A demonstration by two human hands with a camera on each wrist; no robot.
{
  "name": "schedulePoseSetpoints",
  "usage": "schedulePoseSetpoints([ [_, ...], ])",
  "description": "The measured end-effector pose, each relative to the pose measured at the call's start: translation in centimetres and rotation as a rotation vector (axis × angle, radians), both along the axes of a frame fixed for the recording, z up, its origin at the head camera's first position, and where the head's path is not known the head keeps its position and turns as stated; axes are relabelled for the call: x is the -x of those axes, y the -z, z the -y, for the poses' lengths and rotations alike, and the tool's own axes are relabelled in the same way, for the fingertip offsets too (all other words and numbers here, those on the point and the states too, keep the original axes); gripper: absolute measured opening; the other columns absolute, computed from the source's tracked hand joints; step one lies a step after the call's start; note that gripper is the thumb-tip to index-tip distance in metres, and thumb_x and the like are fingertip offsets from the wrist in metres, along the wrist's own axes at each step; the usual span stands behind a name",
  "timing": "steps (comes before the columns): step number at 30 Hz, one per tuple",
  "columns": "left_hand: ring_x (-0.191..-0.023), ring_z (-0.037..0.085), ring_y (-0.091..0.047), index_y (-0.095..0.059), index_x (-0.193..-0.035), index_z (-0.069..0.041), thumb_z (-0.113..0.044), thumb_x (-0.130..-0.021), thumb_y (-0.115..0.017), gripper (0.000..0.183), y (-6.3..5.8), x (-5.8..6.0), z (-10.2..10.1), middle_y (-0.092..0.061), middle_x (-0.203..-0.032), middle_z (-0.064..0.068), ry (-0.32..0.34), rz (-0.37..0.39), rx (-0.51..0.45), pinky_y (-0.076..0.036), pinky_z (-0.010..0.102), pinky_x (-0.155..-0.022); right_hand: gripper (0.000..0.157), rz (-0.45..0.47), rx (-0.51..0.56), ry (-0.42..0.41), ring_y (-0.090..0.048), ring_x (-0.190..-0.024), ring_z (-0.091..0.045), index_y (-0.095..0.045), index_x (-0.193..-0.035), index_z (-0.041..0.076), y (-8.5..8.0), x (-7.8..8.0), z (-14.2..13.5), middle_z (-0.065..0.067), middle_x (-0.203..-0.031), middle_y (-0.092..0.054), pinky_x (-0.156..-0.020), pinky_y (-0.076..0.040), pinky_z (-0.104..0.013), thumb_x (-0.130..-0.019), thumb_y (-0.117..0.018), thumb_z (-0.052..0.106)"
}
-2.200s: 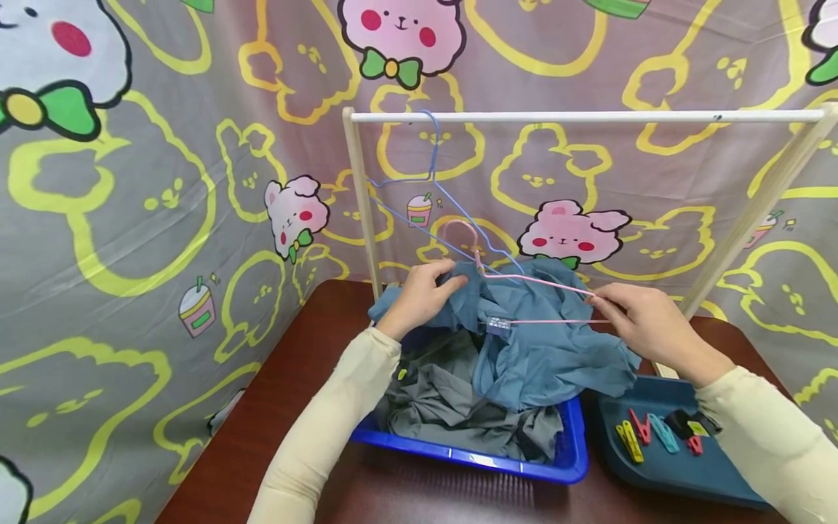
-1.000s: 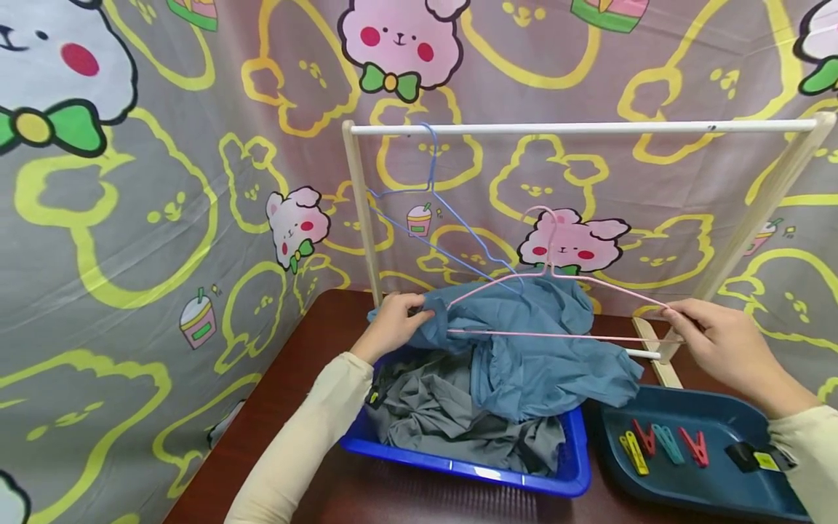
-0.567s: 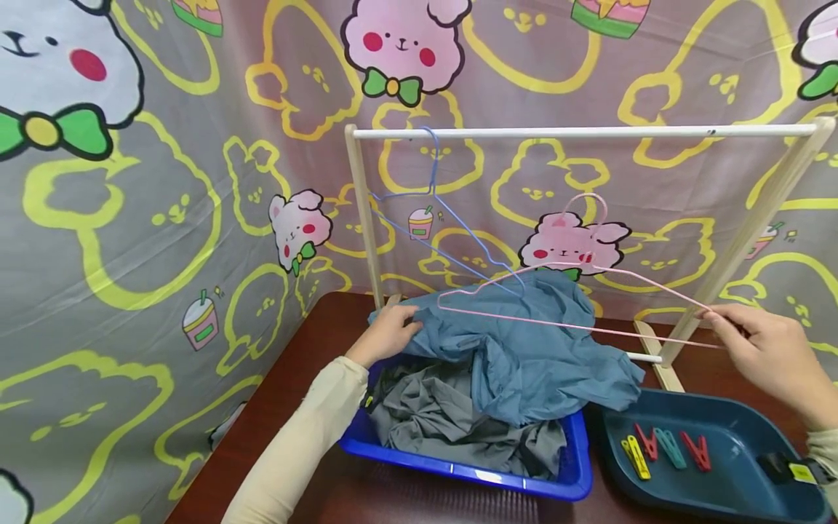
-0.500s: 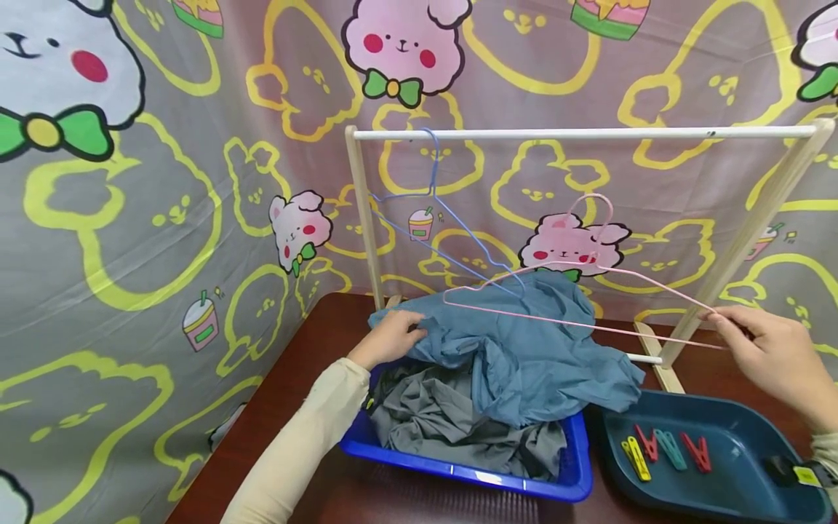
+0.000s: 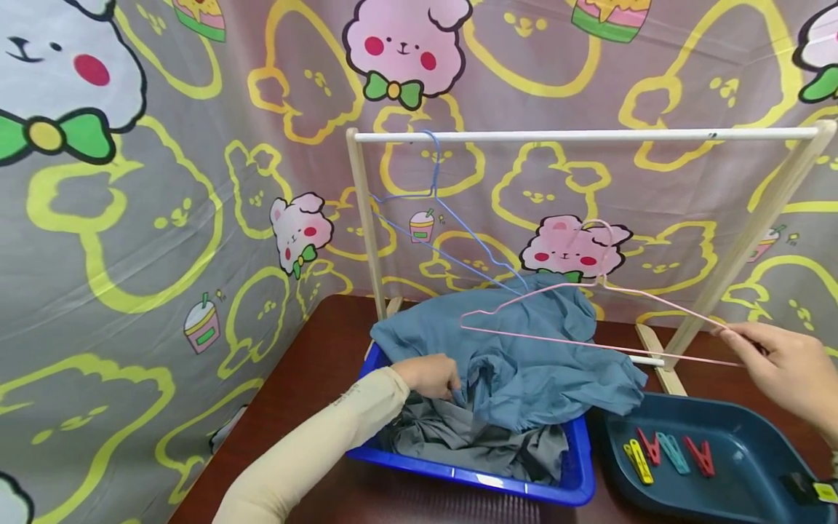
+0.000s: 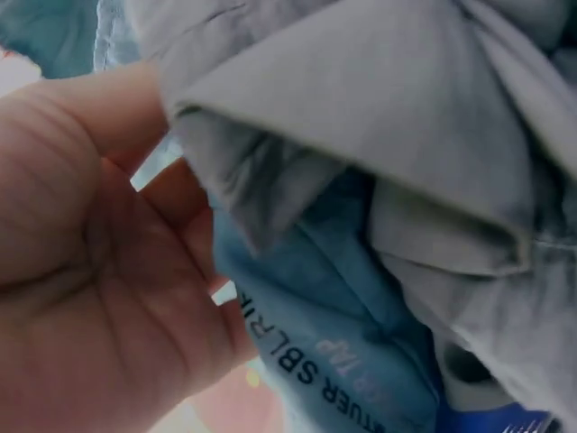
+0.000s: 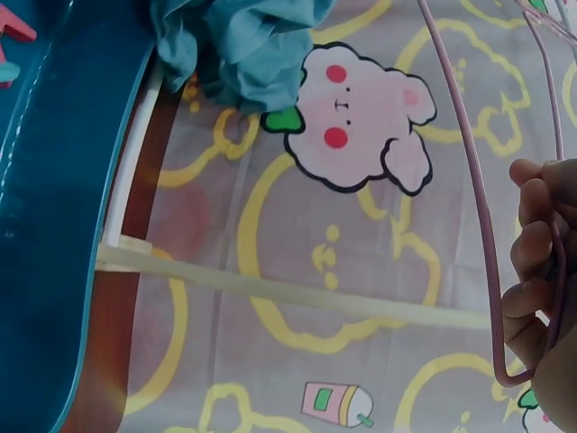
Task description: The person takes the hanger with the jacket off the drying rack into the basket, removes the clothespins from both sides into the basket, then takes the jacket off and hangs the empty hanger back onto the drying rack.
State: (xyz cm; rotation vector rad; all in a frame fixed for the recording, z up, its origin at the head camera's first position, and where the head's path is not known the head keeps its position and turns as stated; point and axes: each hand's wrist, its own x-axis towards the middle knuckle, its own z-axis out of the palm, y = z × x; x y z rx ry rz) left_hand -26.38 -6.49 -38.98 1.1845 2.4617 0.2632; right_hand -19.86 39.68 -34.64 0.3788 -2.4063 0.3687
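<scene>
My right hand [image 5: 779,364] holds one end of a pink wire hanger [image 5: 644,294] above the tray's far side; the right wrist view shows its fingers [image 7: 534,248] curled at the hanger's end. The hanger's other end extends left over a crumpled blue shirt [image 5: 517,313], draped across the back of a blue basket [image 5: 458,473]. At the shirt's near edge, my left hand [image 5: 428,375] pinches its cloth. In the left wrist view, the fingers go behind printed blue cloth [image 6: 315,298] and grey cloth. Grey clothing [image 5: 458,437] lies in the basket.
A drying rack with a white rod [image 5: 589,136] stands behind; a blue hanger [image 5: 435,164] hangs at its left. Right of the basket, a dark teal tray [image 5: 753,422] holds several clothespins [image 5: 673,453]. The brown table [image 5: 294,364] meets patterned curtains.
The pink hanger has come out of the shirt and moved right with my right hand, recently dipping slightly. My left hand has gone from the shirt's left part down to its near edge.
</scene>
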Motion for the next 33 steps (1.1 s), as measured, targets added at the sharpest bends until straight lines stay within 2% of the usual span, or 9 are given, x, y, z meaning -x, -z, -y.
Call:
schedulePoseSetpoints([
  [5,-0.054,0.009,-0.007,-0.023,-0.056,-0.016,0.005,-0.083,-0.062,0.052,1.0,-0.2,-1.3,-0.012,-0.058,-0.005,-0.003,0.002,0.126,-0.016,0.023,-0.055,0.024,0.017,-0.005,0.011,-0.029,-0.050,0.000,-0.066,-0.091,-0.008,0.6,0.1,-0.8,-0.008,-0.065,-0.058,-0.044,-0.025,-0.025,-0.097,-0.055,0.013],
  [8,-0.055,0.009,-0.006,-0.022,-0.058,-0.016,0.009,-0.083,-0.058,0.050,1.5,-0.4,-1.7,-0.011,-0.059,-0.004,-0.040,0.026,0.162,-0.017,0.025,-0.058,0.025,0.009,0.001,0.022,-0.029,-0.049,0.000,-0.066,-0.090,-0.008,0.8,0.2,-1.1,-0.005,-0.061,-0.053,-0.044,-0.024,-0.023,-0.097,-0.055,0.014],
  [11,-0.056,0.009,-0.007,-0.023,-0.060,-0.017,0.010,-0.082,-0.058,0.049,1.5,-0.5,-1.8,-0.011,-0.060,-0.004,-0.031,0.038,0.193,-0.017,0.025,-0.058,0.025,0.004,0.011,0.034,-0.029,-0.049,0.000,-0.065,-0.090,-0.008,0.9,0.2,-1.2,-0.002,-0.060,-0.050,-0.043,-0.024,-0.022,-0.097,-0.053,0.013],
  [15,-0.054,0.005,-0.026,-0.047,-0.062,-0.019,-0.003,-0.084,-0.068,0.034,-0.4,0.3,-0.9,-0.033,-0.059,-0.009,0.000,0.075,0.178,-0.025,0.021,-0.053,0.027,0.014,0.038,0.041,-0.028,-0.048,0.000,-0.063,-0.090,-0.010,1.0,0.2,-1.4,-0.002,-0.060,-0.046,-0.042,-0.024,-0.022,-0.099,-0.050,0.012],
  [18,-0.073,0.002,-0.052,-0.069,-0.089,-0.016,-0.011,-0.086,-0.070,0.006,-2.6,1.3,1.0,-0.062,-0.083,-0.009,-0.041,0.140,0.069,-0.043,0.019,-0.066,0.028,0.017,0.042,0.048,-0.028,-0.048,0.001,-0.062,-0.090,-0.010,0.9,0.2,-1.4,-0.003,-0.060,-0.047,-0.042,-0.025,-0.023,-0.100,-0.049,0.012],
  [20,-0.087,0.005,-0.059,-0.070,-0.104,-0.012,-0.013,-0.090,-0.066,0.015,-3.9,2.3,2.5,-0.066,-0.098,-0.004,-0.100,0.136,-0.064,-0.047,0.023,-0.075,0.028,0.023,0.035,0.058,-0.028,-0.048,0.001,-0.062,-0.090,-0.011,0.7,0.1,-1.4,-0.004,-0.060,-0.048,-0.042,-0.026,-0.024,-0.099,-0.049,0.013],
  [22,-0.085,0.012,-0.061,-0.069,-0.110,-0.008,-0.016,-0.094,-0.060,0.019,-4.8,3.4,4.1,-0.067,-0.101,0.003,-0.197,0.084,-0.219,-0.048,0.028,-0.074,0.028,0.021,0.023,0.067,-0.030,-0.049,0.002,-0.062,-0.090,-0.011,0.6,0.0,-1.3,-0.006,-0.061,-0.052,-0.043,-0.027,-0.025,-0.099,-0.050,0.013],
  [28,-0.067,0.021,-0.054,-0.068,-0.104,-0.010,-0.026,-0.100,-0.050,0.025,-5.3,6.2,7.6,-0.064,-0.085,0.009,-0.602,-0.228,-0.647,-0.044,0.033,-0.064,0.030,0.022,0.032,0.079,-0.029,-0.049,0.002,-0.061,-0.089,-0.010,0.4,-0.2,-1.0,-0.006,-0.060,-0.050,-0.042,-0.027,-0.026,-0.100,-0.049,0.014],
  [33,-0.077,0.023,-0.054,-0.059,-0.094,-0.005,-0.023,-0.094,-0.058,0.018,-5.2,8.1,9.3,-0.058,-0.085,0.009,-0.870,-0.453,-0.911,-0.043,0.036,-0.070,0.028,0.022,0.058,0.063,-0.028,-0.048,0.001,-0.060,-0.089,-0.012,0.1,-0.2,-0.7,-0.005,-0.060,-0.047,-0.042,-0.026,-0.024,-0.100,-0.047,0.011],
])
